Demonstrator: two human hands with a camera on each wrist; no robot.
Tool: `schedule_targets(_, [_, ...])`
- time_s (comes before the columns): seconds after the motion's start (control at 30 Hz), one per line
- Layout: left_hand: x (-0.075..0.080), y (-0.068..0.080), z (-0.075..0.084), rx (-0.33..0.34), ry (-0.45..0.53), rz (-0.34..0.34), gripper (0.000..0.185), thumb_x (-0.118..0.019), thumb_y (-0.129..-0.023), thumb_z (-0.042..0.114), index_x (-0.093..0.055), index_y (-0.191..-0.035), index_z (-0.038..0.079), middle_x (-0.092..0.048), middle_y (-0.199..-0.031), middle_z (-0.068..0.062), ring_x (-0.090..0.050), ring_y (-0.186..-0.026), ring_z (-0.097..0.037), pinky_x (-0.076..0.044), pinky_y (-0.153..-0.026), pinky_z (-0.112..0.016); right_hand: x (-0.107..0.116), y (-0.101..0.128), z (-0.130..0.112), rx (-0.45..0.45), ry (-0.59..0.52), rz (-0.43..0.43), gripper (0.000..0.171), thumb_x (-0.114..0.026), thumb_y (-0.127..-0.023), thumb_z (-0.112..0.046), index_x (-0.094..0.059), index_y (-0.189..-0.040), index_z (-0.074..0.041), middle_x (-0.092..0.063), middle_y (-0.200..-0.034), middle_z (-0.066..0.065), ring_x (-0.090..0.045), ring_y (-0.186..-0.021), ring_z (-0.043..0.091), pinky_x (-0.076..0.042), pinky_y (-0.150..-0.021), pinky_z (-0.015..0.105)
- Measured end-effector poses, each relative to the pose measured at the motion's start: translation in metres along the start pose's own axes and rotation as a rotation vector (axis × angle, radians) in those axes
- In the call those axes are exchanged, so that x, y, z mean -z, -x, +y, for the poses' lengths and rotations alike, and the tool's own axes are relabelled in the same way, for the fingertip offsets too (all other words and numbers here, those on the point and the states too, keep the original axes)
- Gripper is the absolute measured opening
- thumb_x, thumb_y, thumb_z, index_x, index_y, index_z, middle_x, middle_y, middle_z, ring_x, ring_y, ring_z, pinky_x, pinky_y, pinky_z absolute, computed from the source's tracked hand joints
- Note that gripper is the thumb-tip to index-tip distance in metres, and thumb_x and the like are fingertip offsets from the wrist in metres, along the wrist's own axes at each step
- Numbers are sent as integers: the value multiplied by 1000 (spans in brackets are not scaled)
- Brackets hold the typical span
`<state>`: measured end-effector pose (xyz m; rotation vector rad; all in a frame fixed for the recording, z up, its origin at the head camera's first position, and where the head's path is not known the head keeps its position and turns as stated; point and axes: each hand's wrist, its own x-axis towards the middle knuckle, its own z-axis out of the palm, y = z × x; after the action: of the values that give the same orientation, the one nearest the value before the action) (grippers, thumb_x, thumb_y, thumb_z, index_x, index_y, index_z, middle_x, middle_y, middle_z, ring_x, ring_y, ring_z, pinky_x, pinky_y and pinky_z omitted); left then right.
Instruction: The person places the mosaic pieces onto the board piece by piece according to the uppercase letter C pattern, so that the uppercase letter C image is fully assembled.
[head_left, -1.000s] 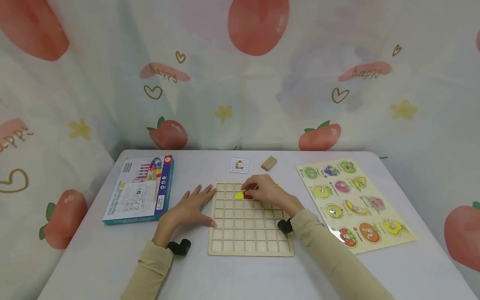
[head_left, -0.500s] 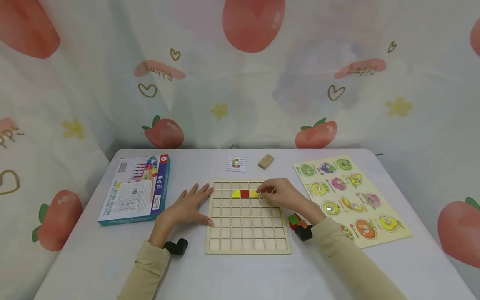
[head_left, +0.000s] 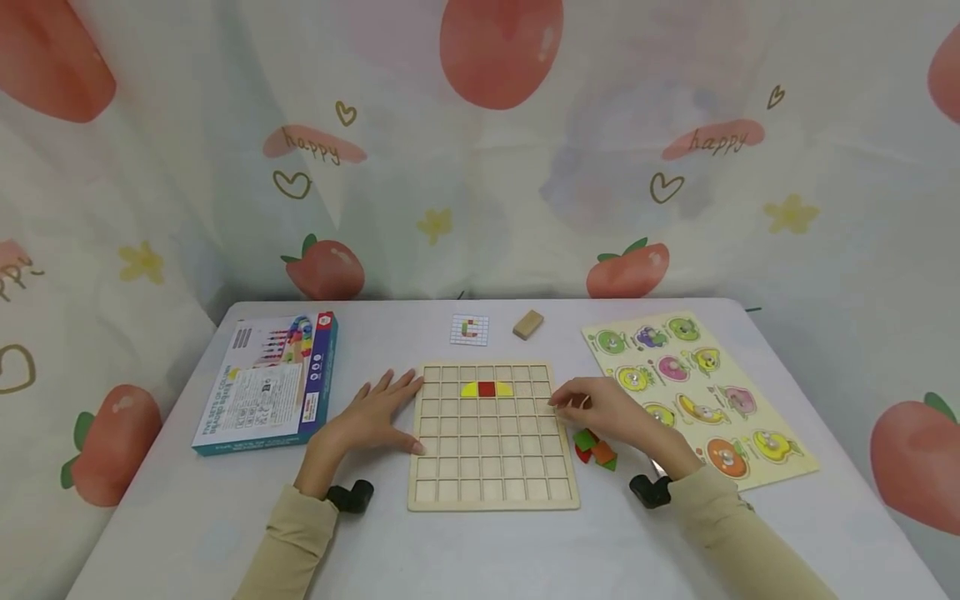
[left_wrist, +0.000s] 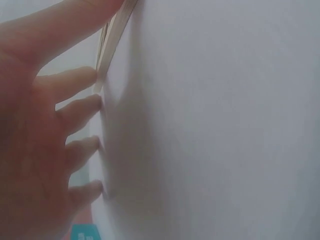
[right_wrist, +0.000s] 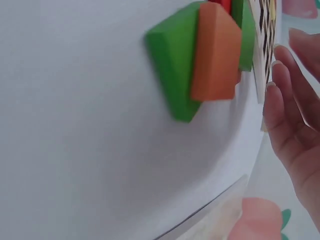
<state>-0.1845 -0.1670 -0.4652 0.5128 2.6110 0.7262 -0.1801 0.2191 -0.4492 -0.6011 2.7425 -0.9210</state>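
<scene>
A wooden grid board (head_left: 491, 467) lies in the middle of the table. In its second row sit a yellow piece, a red square (head_left: 487, 389) and another yellow piece. My left hand (head_left: 378, 412) lies flat on the table with fingers spread, touching the board's left edge (left_wrist: 112, 37). My right hand (head_left: 603, 411) hovers just right of the board with loosely curled fingers (right_wrist: 285, 120), holding nothing. Right below it lies a small pile of green, orange and red pieces (head_left: 595, 451), seen close in the right wrist view as an orange piece (right_wrist: 215, 52) on a green one (right_wrist: 172, 60).
A blue game box (head_left: 270, 383) lies at the left. A pattern card (head_left: 469, 330) and a wooden block (head_left: 528, 324) sit behind the board. A fruit peg puzzle (head_left: 693, 396) lies at the right. A printed curtain hangs behind the table.
My right hand has left the coloured pieces in the board's second row and drawn back to the right, off the board, above the loose pile. The left hand stayed put.
</scene>
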Motion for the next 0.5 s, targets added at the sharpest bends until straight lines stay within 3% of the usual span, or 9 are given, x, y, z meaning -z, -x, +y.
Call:
schedule_targets(0.23, [0, 0, 2, -2, 9, 1, 107, -88, -78, 44, -31, -163, 12, -19, -172, -11, -4, -160, -42, -1, -127, -65, 3, 21, 9, -26, -13, 17, 12, -74, -93, -13, -78, -104, -11, -71, -91, -6, -60, -80, 10, -54, -68, 22])
schedule_targets(0.5, [-1, 0, 2, 6, -3, -2, 107, -87, -78, 46, -30, -163, 13, -18, -173, -10, -2, -160, -41, 0, -127, -64, 6, 37, 20, -40, -31, 19, 15, -76, -91, -10, -77, -106, -12, -72, -95, -6, -60, -84, 8, -55, -75, 22])
